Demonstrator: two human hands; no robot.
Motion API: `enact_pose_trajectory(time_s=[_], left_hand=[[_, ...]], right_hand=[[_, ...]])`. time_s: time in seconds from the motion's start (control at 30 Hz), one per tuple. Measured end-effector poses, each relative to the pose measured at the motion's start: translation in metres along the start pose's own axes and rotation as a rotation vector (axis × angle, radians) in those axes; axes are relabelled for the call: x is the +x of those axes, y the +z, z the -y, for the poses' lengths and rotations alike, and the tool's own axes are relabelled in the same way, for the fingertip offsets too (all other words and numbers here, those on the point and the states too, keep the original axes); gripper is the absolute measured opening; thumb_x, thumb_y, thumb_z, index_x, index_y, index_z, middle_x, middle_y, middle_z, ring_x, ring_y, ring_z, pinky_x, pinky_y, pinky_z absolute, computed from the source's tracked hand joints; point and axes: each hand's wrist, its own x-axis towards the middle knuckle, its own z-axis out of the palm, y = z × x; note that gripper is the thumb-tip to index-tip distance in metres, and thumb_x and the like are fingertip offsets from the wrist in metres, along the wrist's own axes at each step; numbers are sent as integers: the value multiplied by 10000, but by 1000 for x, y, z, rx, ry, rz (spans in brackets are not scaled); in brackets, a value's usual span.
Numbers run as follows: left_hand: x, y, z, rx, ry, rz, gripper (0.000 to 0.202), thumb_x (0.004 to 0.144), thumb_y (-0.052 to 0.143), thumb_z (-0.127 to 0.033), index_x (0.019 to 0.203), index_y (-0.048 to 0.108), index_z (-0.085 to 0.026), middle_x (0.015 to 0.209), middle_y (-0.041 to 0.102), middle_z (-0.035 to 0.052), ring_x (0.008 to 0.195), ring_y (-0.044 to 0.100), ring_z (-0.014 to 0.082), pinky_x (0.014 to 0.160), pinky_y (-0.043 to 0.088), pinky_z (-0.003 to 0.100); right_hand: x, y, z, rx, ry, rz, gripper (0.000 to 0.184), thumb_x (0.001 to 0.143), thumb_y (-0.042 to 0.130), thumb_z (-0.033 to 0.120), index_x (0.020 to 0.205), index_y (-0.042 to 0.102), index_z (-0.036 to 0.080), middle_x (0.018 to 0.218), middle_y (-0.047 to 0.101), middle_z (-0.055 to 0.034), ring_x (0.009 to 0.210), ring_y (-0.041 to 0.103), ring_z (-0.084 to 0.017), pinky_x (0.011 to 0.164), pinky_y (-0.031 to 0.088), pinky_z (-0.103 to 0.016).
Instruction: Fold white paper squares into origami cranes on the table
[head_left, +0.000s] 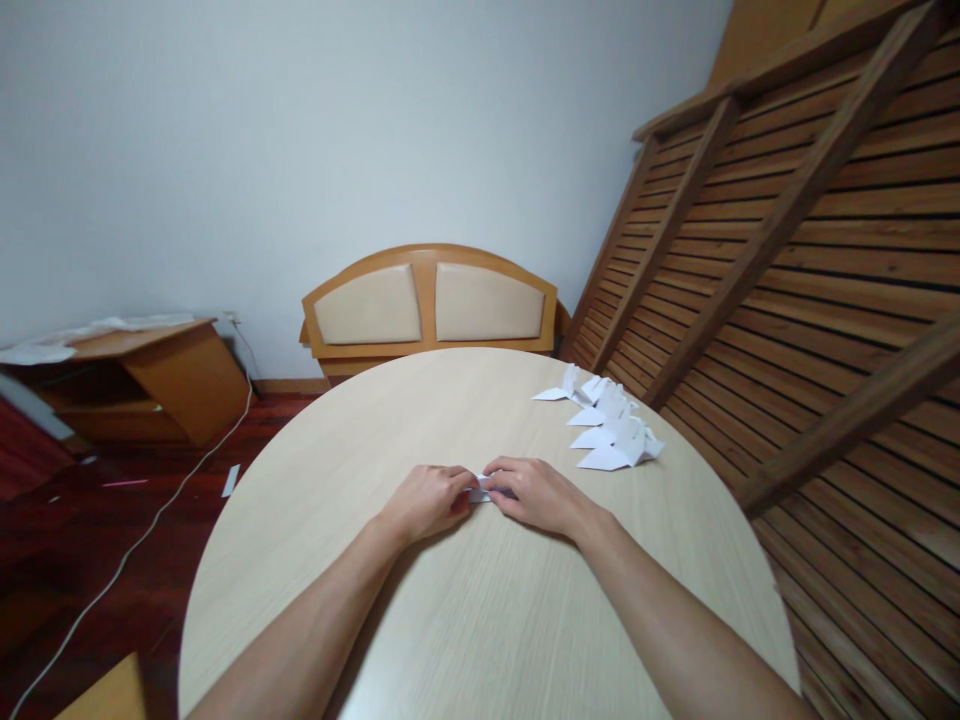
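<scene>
A small folded piece of white paper [480, 494] lies on the round table [450, 620], mostly covered by my fingers. My left hand [433, 500] is closed on its left end, fingertips bent over the paper. From the other side my right hand [534, 492] grips the right end, thumb toward me and fingers on the far side. The fingertips of both hands nearly meet over it. Beyond my right hand, several folded white paper figures [611, 425] with pointed ends are grouped near the table's right edge.
A wooden headboard [427, 300] with two cream panels stands behind the table. Slatted wooden boards [787, 280] lean along the right side. To the left are a low wooden cabinet [180, 385], a white cable [161, 510] and a paper strip [231, 481] on the floor.
</scene>
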Motion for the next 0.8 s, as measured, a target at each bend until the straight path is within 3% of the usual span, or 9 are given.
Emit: enact_pose_trajectory(time_s=[0.23,0.43,0.57,0.67,0.8], left_hand=[[2,4,-1,-29,-46,-57,130,953,516,-264,1012,622,-219,974,736,46,862,706,198,729,511,271],[3,8,-3,-35,-120,-145,291,969,506,-227,1255,561,-245,1070,729,62,893,708,193,753,525,280],[3,6,-3,-3,-140,-149,207,960,490,-174,1082,644,-237,1010,717,45,849,694,178,708,507,258],[3,4,-3,8,-177,-208,175,936,504,-147,1030,633,-218,962,709,42,821,674,186,694,501,275],[4,3,-2,7,-222,-379,116,917,525,-148,949,625,-200,894,700,61,820,635,209,717,505,317]], right_hand=[[2,4,-1,9,48,-30,168,955,548,181,1000,710,177,967,730,-64,896,689,-183,813,505,-281],[3,5,0,143,98,-142,185,950,546,170,1089,661,213,1043,726,-50,944,685,-180,840,502,-296],[1,4,-1,161,134,-170,196,922,595,213,1112,642,215,1065,722,-53,971,673,-195,865,498,-324],[0,4,-2,186,184,-269,214,913,615,256,1122,625,212,1054,709,-58,983,659,-205,888,498,-352],[1,8,-3,300,298,-453,466,882,658,354,1300,501,224,1198,638,-97,1064,628,-220,941,502,-397]])
